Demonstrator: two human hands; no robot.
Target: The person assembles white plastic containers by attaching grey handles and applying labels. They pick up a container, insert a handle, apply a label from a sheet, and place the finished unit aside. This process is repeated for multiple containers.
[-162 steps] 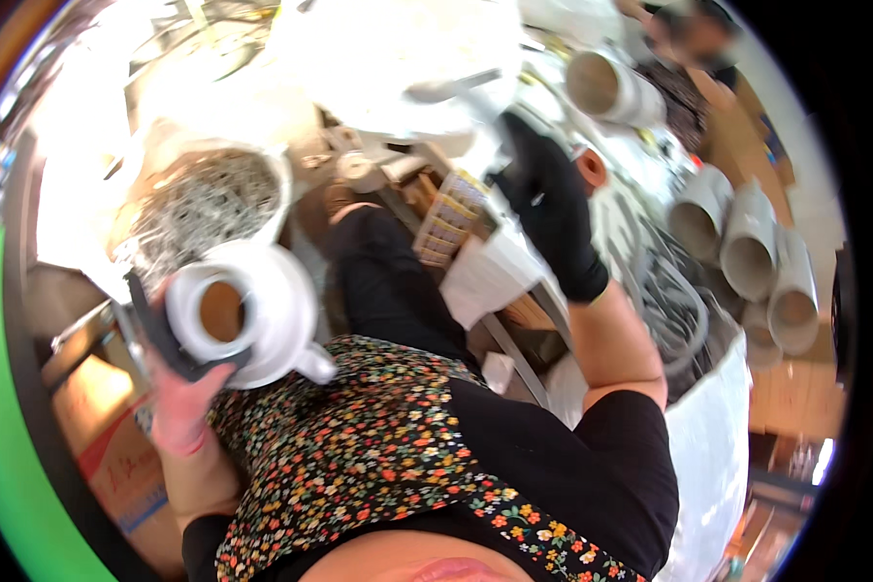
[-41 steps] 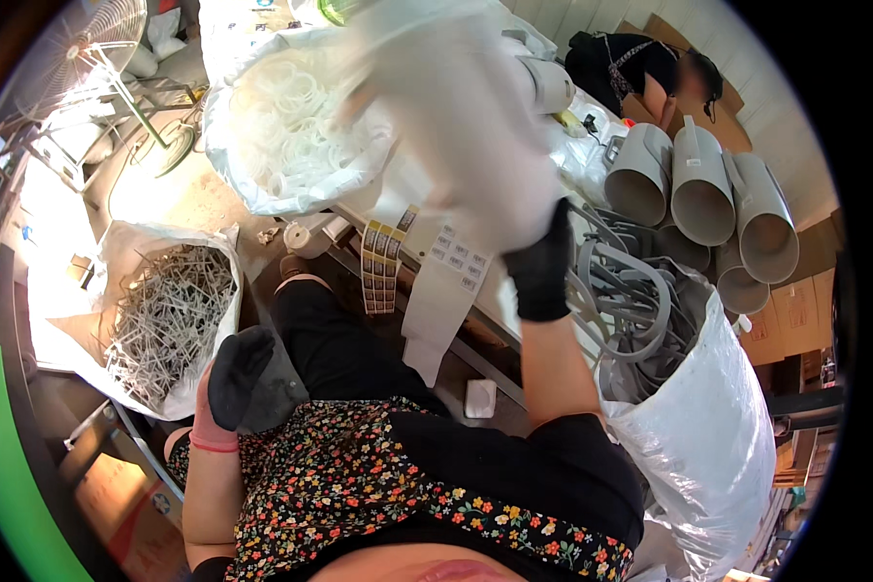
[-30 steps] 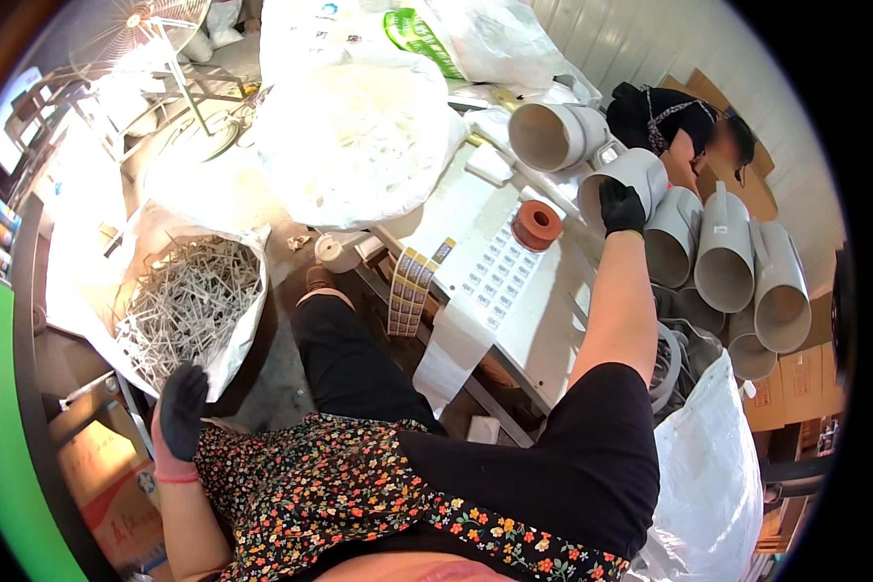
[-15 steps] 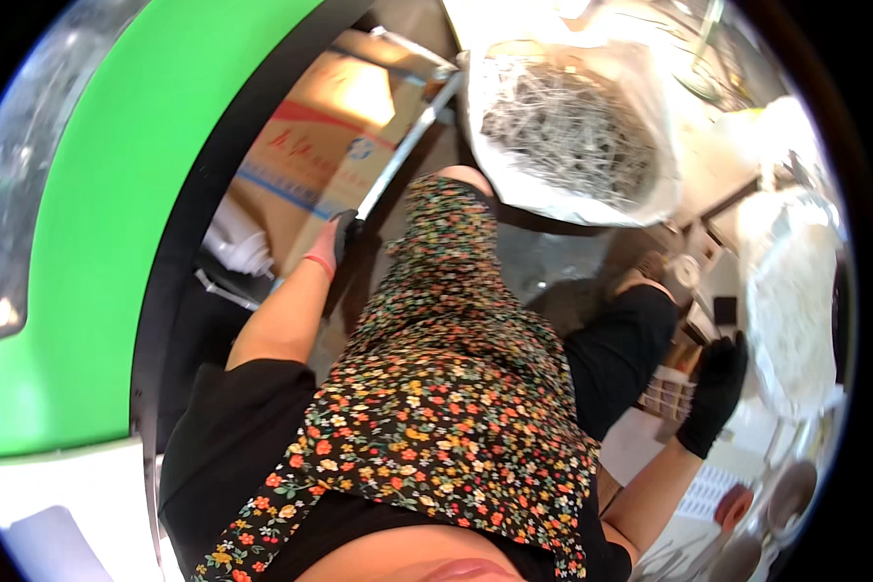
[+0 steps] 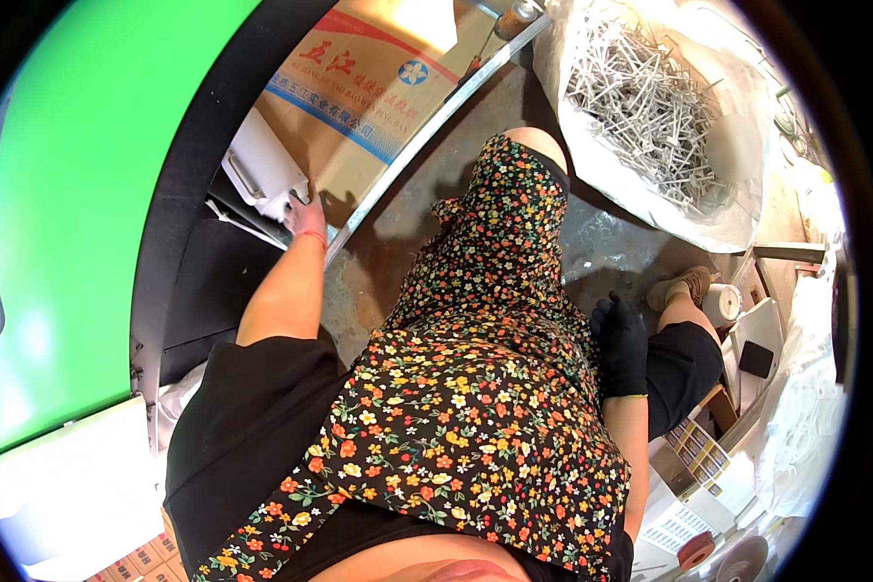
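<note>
White flat object (image 5: 262, 170) at the cardboard box's lower left edge, left hand (image 5: 307, 215) reaching to it, grip unclear, right hand (image 5: 621, 341) in black glove resting loosely open on floral apron (image 5: 475, 388), one cardboard box (image 5: 369, 87), one white bag of metal pins (image 5: 660, 107), rusty concrete floor (image 5: 378, 262), green panel (image 5: 78, 194) left.

Floor (image 5: 412, 247): stained concrete w/ metal rail (image 5: 427, 131) run across it. Cardboard box (image 5: 369, 87) is set beside rail; white sack (image 5: 737, 184) of grey metal pieces (image 5: 640, 97) is stood on floor at upper right.
</note>
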